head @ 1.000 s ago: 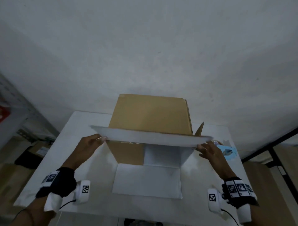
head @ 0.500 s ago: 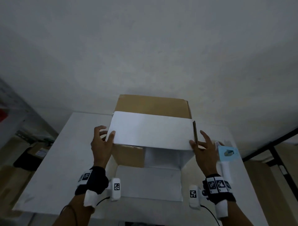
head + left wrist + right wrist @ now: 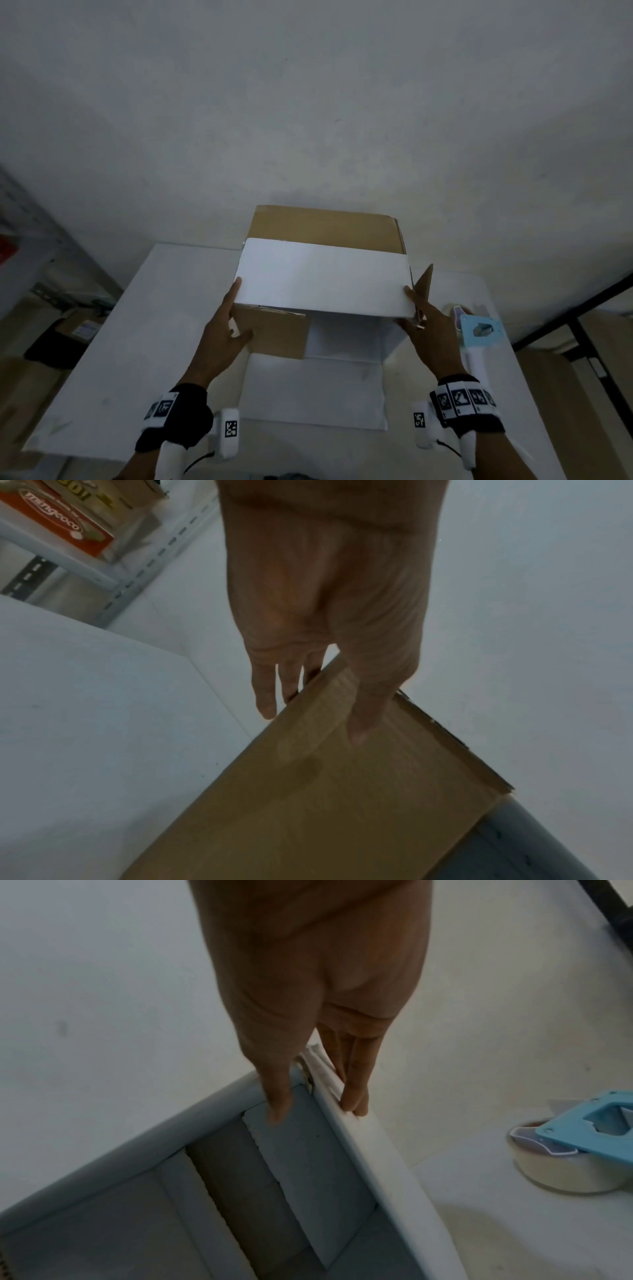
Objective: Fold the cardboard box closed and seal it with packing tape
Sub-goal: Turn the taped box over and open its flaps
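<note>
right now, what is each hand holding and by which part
Both hold the cardboard box. The left hand pinches the brown left side flap at its edge; the right hand pinches the right side flap at its edge.

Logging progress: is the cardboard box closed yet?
Open. A white flap covers part of the cardboard box; the near flap lies flat on the table.

White table [image 3: 164,342], shelf [image 3: 103,578], orange carton [image 3: 58,528].
</note>
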